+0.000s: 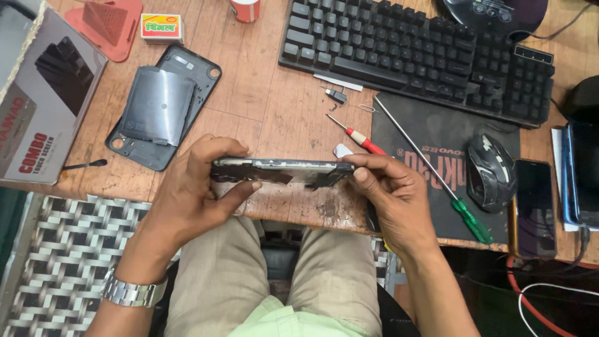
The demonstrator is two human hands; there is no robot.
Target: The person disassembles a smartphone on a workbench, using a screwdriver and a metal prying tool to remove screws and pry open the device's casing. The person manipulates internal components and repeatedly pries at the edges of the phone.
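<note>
btwn left hand point(190, 187) & right hand point(390, 190), opened phone point(281, 170) edge-on, insides hidden

- Bare tabletop point(274, 106) lies open between the phone back cover point(163, 106) and the keyboard point(412, 53).
- Right of there, a red-handled screwdriver point(357, 135) and a long green-handled screwdriver point(430, 171) block the way.
- A mouse point(491, 170) and a dark phone point(534, 208) crowd the right edge.

A black keyboard point(417, 55) is lying at upper right, a computer mouse point(490, 171) and green-handled screwdriver point(430, 170) sitting below it.
</note>
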